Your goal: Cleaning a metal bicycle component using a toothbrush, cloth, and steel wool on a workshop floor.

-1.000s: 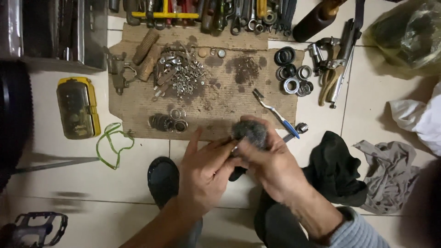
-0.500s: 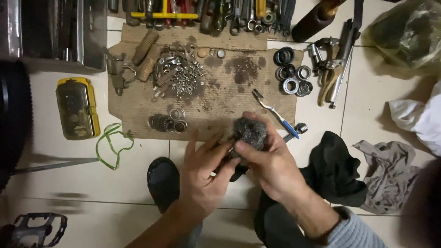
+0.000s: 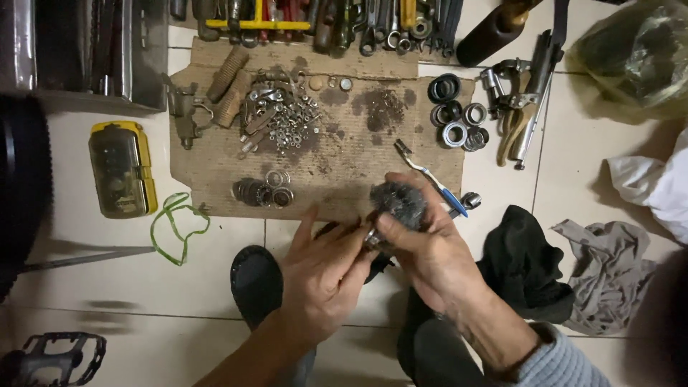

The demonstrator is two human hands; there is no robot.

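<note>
My right hand [image 3: 428, 252] grips a dark, greasy toothed cog cluster [image 3: 398, 202] just above the near edge of a stained cardboard sheet [image 3: 215, 161]. My left hand [image 3: 322, 274] lies against it from the left, with its fingertips pinching a small shiny metal piece [image 3: 371, 241] at the base of the cluster. Both hands are smeared with dirt. A toothbrush with a blue handle [image 3: 431, 179] lies on the cardboard right behind my right hand.
The cardboard carries a heap of small nuts and washers [image 3: 281, 118], flat rings [image 3: 261, 192] and bearings [image 3: 457, 123]. Wrenches line the top edge [image 3: 373, 21]. A yellow case [image 3: 122, 168], green cord [image 3: 175, 223], dark rag [image 3: 523, 261], grey cloth [image 3: 609, 272], pedal [image 3: 50, 358] lie around.
My left hand has shifted from cupping the cog cluster to pinching at its base. The cluster has turned slightly in my right hand.
</note>
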